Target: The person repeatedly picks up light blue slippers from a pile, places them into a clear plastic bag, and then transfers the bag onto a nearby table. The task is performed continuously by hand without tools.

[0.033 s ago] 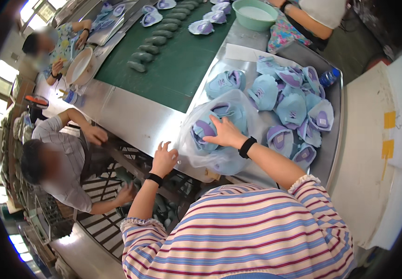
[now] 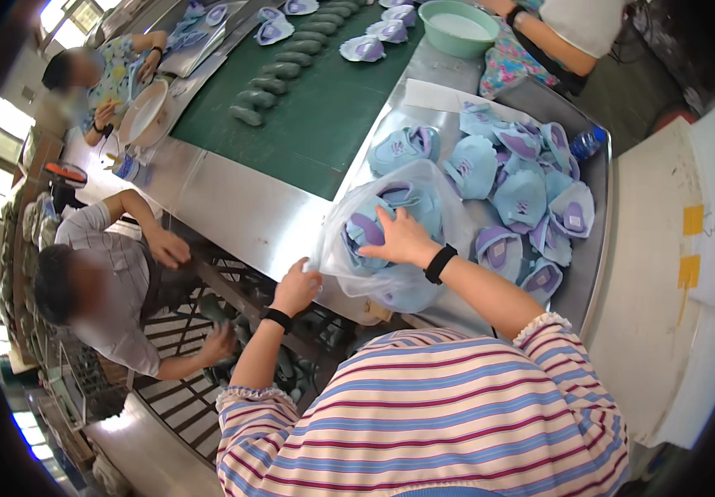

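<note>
**Bag of shoe uppers at the table's near edge**

Bag (image 2: 390, 240), clear plastic, lies on the steel table (image 2: 241, 207) at its near edge, stuffed with blue-and-purple shoe uppers. The left hand (image 2: 295, 288) pinches the bag's lower left edge, fingers closed on the plastic. The right hand (image 2: 403, 238) lies flat on top of the bag, fingers spread wide, pressing on the uppers inside (both wrists wear a black band). Just right of the bag a loose pile of uppers (image 2: 523, 190) covers the table, with a blue bottle (image 2: 587, 142) at its far side. Beyond it, a green belt (image 2: 324, 99) carries dark shoe lasts (image 2: 270, 83) in a row, and a green basin (image 2: 459, 26) stands at the far end. A seated person (image 2: 101, 290) works below the table on the left.
</note>
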